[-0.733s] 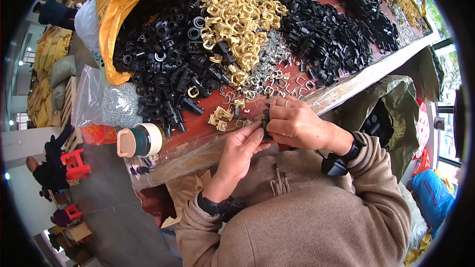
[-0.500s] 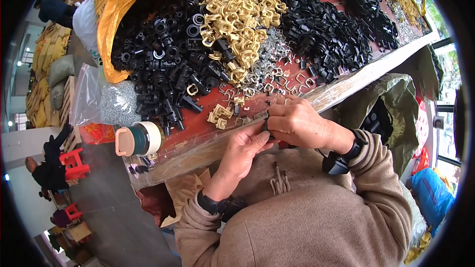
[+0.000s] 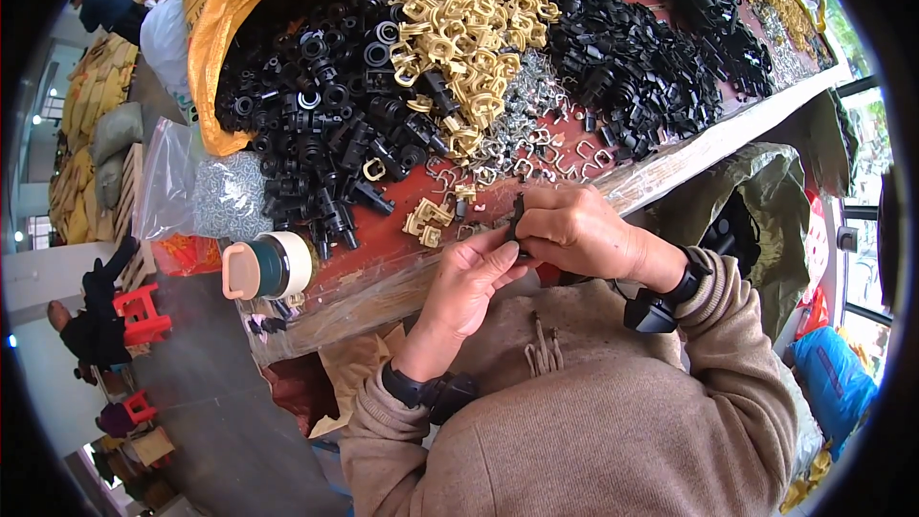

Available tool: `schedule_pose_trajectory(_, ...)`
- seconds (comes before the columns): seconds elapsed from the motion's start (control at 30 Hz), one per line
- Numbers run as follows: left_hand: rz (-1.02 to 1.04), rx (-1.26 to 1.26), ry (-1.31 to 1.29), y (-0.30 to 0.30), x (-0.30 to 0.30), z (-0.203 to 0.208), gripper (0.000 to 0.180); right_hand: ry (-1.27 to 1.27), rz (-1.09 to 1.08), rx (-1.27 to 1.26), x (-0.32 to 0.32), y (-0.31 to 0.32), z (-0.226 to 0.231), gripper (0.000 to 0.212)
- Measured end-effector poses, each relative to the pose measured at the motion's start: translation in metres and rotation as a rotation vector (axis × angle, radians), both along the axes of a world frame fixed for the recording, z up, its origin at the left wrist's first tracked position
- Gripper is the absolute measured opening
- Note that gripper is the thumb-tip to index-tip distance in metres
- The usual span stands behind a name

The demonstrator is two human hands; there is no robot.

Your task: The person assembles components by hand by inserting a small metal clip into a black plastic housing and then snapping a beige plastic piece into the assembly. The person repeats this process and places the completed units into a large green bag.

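Just over the near edge of the red worktop, my left hand (image 3: pixel 471 282) and my right hand (image 3: pixel 567 233) meet around a small black plastic part (image 3: pixel 518 217). Both are closed on it, thumbs and fingers pinching, so most of the part is hidden. Beyond my hands lie a few loose cream-coloured plastic clips (image 3: pixel 428 222) and scattered U-shaped metal clips (image 3: pixel 565 165). A heap of cream clips (image 3: pixel 469 38) rises farther back. On its left is a pile of black tubular fittings (image 3: pixel 330 124), on its right a pile of small black parts (image 3: pixel 637 67).
A mug with a cream rim and green body (image 3: pixel 278 266) stands at the table's left corner, beside a clear bag of small metal pieces (image 3: pixel 230 196). An orange woven sack (image 3: pixel 215 48) borders the fittings. A dark green sack (image 3: pixel 766 187) hangs open on the right. Red stools (image 3: pixel 144 316) stand left.
My right fingers have shifted slightly on the black part, and more of its upper end shows between my hands. The piles look the same.
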State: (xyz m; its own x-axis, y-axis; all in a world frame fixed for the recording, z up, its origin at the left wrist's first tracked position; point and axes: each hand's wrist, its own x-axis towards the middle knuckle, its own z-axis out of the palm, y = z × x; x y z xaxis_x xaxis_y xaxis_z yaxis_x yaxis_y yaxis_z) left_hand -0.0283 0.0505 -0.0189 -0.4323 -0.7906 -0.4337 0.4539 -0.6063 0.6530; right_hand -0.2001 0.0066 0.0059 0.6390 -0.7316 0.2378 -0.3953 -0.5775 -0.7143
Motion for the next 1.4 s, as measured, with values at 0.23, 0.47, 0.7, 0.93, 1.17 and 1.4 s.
schedule_pose_trajectory(0.23,-0.001,0.003,0.028,-0.001,0.002,-0.001,0.028,-0.02,0.022,0.006,-0.001,-0.003,-0.001,0.008)
schedule_pose_trajectory(0.47,-0.061,0.006,0.051,0.0,0.005,0.0,0.029,-0.146,0.119,0.106,-0.003,-0.009,0.0,0.01)
schedule_pose_trajectory(0.7,-0.068,-0.006,0.006,-0.003,0.003,0.002,0.029,0.005,0.125,-0.046,-0.001,-0.011,0.003,0.008)
schedule_pose_trajectory(0.93,-0.018,0.023,0.047,-0.005,0.005,-0.002,0.026,-0.037,0.032,-0.035,0.001,-0.006,-0.002,0.007)
schedule_pose_trajectory(1.17,-0.025,0.027,0.128,-0.008,0.009,-0.005,0.024,-0.223,0.01,0.121,-0.007,-0.014,-0.005,0.008)
schedule_pose_trajectory(1.4,-0.032,0.004,0.202,-0.01,0.015,-0.009,0.025,0.251,-0.338,-0.174,-0.032,-0.053,-0.025,0.017)
